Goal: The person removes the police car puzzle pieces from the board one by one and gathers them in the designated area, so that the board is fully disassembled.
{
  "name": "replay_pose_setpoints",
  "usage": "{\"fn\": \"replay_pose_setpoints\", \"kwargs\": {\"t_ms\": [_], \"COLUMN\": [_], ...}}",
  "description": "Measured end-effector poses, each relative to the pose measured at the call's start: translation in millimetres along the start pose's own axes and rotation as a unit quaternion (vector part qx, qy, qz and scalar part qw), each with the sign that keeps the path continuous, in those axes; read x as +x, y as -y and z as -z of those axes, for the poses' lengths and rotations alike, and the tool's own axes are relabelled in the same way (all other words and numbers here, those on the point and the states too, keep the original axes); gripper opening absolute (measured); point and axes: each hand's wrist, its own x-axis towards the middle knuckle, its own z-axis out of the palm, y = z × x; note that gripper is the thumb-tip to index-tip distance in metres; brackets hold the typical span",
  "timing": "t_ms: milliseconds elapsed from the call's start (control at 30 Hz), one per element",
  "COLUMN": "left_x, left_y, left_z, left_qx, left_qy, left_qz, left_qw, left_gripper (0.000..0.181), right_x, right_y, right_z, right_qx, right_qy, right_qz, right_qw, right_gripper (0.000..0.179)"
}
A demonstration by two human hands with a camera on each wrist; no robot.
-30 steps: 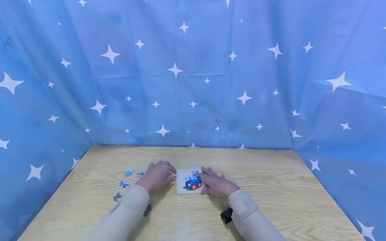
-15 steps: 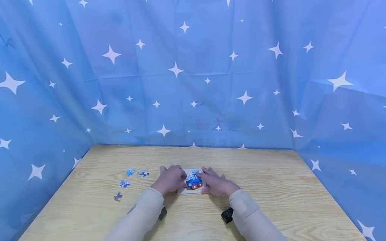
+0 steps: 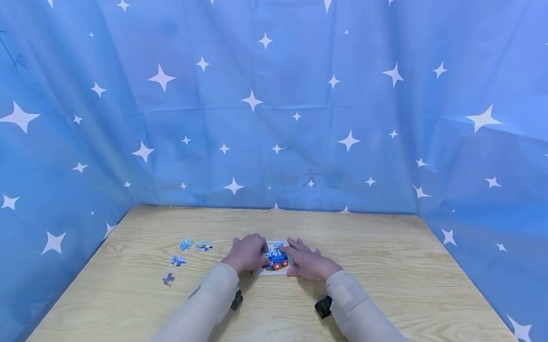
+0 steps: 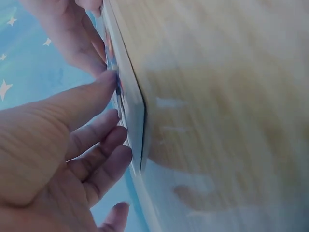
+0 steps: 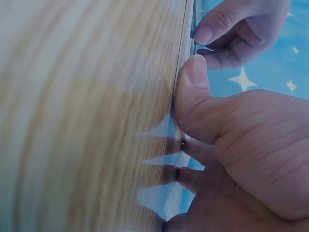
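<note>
right hand (image 3: 311,260) spreading extended fingers and thumb against right side of puzzle board (image 3: 260,272) | board lying midway between left and right edges of surface (image 3: 382,285) | left hand (image 3: 245,253) touching board's left side, gripping or pressing unclear | four puzzle pieces (image 3: 178,260) lying toward left edge | starred curtain (image 3: 302,161) hanging beyond far edge

The left hand (image 3: 247,252), beside the puzzle board (image 3: 260,272) a second ago, now reaches over the board's nine o'clock side and covers that end of the printed train (image 3: 278,262). Its sleeve (image 3: 206,298) and black wrist camera (image 3: 237,301) shift toward three o'clock with it. One loose piece (image 3: 204,247) (partly hidden by the hand a second ago) now shows whole, at the hand's nine o'clock.
</note>
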Motion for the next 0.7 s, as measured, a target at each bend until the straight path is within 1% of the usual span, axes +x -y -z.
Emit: {"fn": "replay_pose_setpoints", "kwargs": {"t_ms": [267,400,533,700], "left_x": [7.0,9.5,11.6,14.1], "left_y": [4.9,4.4,5.9,10.9], "left_z": [7.5,12.0,10.5,4.0], "left_qx": [-0.05,-0.056,-0.043,-0.049], "left_qy": [0.05,0.063,0.058,0.035], "left_qz": [0.005,0.006,0.0,-0.017], "left_qw": [0.9975,0.9964,0.9974,0.9981], "left_gripper": [0.021,0.019,0.018,0.018], "right_x": [-2.3,-2.2,-1.7,-3.1], "right_y": [2,2,1,0], "right_z": [1,2,2,2], "right_qx": [0.006,0.014,0.01,0.007], "right_qy": [-0.001,-0.003,0.002,0.006], "right_qz": [0.006,0.006,0.007,0.007], "right_qw": [1.0,0.9999,0.9999,0.9999], "right_gripper": [0.067,0.066,0.067,0.067]}}
